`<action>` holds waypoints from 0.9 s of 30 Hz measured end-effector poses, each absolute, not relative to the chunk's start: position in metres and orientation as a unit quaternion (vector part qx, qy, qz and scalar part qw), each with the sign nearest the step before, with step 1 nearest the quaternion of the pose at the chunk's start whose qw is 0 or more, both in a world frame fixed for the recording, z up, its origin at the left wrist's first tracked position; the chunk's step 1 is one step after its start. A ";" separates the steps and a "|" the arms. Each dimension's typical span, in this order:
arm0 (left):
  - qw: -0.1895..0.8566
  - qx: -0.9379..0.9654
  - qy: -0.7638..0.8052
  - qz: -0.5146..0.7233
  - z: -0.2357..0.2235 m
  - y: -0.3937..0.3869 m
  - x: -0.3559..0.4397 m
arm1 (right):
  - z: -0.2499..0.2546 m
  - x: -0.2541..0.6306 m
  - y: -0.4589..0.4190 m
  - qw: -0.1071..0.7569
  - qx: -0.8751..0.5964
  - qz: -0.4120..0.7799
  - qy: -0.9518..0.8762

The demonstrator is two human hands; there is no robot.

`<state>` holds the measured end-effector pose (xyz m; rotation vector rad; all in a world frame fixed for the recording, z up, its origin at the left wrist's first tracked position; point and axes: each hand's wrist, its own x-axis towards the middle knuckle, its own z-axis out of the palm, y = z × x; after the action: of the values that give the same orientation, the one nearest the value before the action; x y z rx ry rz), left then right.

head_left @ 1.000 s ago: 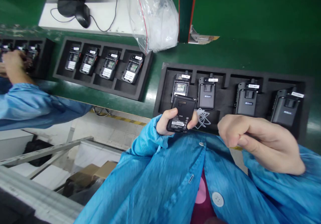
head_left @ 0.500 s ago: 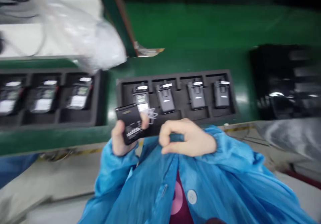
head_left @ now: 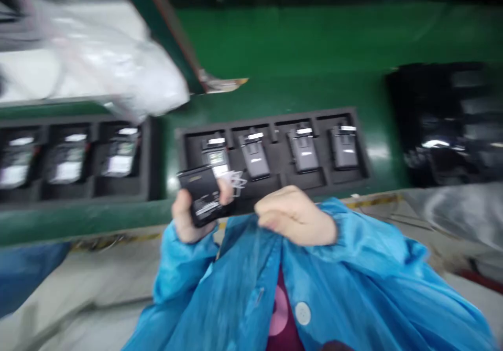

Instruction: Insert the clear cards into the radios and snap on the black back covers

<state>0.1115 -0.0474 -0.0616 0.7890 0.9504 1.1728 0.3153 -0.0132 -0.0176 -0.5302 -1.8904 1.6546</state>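
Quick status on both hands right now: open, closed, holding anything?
Left hand: closed around a flat black cover.
Right hand: curled shut against the blue coat; too blurred to tell if it holds anything.

Green bench (head_left: 298,78), picture blurred. Black foam tray (head_left: 363,152) sits near the front edge, four slots, a dark device in each. Second black tray (head_left: 151,157) just left of it, small gap between. Clear plastic bag (head_left: 118,78) overlaps that tray's back edge. Dark blurred mass (head_left: 444,125) at right, can't identify.
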 end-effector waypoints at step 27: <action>0.150 0.586 0.732 0.312 -0.080 -0.067 0.061 | -0.037 0.237 0.064 0.233 -0.411 0.502 -0.725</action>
<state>0.0613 -0.0668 -0.0804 1.6851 2.1048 0.8959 0.2365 0.0638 -0.0366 -1.1279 -1.9898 1.3779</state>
